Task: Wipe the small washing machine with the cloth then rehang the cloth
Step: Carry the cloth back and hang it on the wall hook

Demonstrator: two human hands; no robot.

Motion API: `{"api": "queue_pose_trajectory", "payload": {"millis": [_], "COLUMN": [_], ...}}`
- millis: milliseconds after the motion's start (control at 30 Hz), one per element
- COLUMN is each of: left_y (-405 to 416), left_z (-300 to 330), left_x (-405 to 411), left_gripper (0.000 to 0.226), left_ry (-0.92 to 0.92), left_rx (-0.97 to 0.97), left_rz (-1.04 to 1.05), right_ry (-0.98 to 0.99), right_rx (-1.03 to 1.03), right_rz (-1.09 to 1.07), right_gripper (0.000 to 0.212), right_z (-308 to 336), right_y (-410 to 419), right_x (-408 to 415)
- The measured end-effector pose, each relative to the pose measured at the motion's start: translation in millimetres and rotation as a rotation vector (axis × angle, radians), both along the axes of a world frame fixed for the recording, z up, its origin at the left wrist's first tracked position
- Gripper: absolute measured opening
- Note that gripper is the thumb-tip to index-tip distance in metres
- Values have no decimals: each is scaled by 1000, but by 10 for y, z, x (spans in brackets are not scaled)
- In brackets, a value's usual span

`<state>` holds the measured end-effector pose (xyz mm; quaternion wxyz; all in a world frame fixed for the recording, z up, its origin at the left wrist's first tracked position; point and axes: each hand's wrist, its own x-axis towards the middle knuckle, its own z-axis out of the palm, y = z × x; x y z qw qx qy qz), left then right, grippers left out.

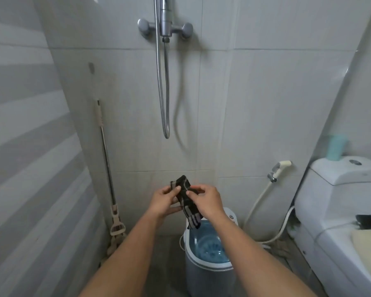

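A dark checked cloth (186, 200) hangs bunched between both my hands, held up in front of the tiled wall. My left hand (164, 199) grips its upper left part and my right hand (206, 200) pinches its right side; the lower end dangles down. Below them on the floor stands the small washing machine (208, 269), white and grey with a blue see-through lid, partly hidden by my right forearm.
A shower mixer (165, 26) with a looped metal hose (164, 93) is on the wall above. A mop (109, 179) leans in the left corner. At the right are a toilet (341, 200), a bidet sprayer (280, 168) with hose, and a teal cup (336, 146).
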<state>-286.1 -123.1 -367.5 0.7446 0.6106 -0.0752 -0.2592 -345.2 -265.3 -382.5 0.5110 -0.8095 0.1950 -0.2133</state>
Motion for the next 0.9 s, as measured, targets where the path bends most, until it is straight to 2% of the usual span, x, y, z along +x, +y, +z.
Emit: {"api": "queue_pose_trajectory", "payload": {"millis": [100, 167, 233, 333, 433, 567, 667, 700, 833, 900], "left_y": [98, 147, 183, 216, 249, 290, 354, 386, 566, 694], "left_z": [290, 444, 580, 738, 865, 1072, 1295, 1370, 1807, 2113], "left_x": [-50, -37, -16, 18, 84, 179, 228, 263, 416, 504], "left_gripper": [25, 34, 42, 27, 5, 20, 21, 21, 19, 14], "left_ry": [-74, -115, -208, -402, -530, -640, -687, -710, -888, -993], "left_rx": [-34, -55, 7, 163, 193, 242, 244, 258, 341, 392], "left_rz": [3, 1, -17, 16, 92, 164, 214, 214, 242, 283], "right_ry": [-23, -54, -104, -182, -244, -274, -190, -152, -41, -46], "right_rx": [-55, -121, -180, -243, -259, -127, -85, -96, -162, -185], "right_rz": [33, 55, 57, 54, 57, 99, 214, 269, 348, 366], "right_gripper": [10, 11, 7, 3, 4, 27, 55, 56, 20, 18], "right_z": [383, 634, 857, 1124, 1339, 1584, 1758, 1821, 2057, 2195], "right_y": [34, 52, 52, 22, 1, -17, -60, -59, 11, 60], "right_x": [15, 19, 24, 24, 5, -18, -65, -87, -10, 151]}}
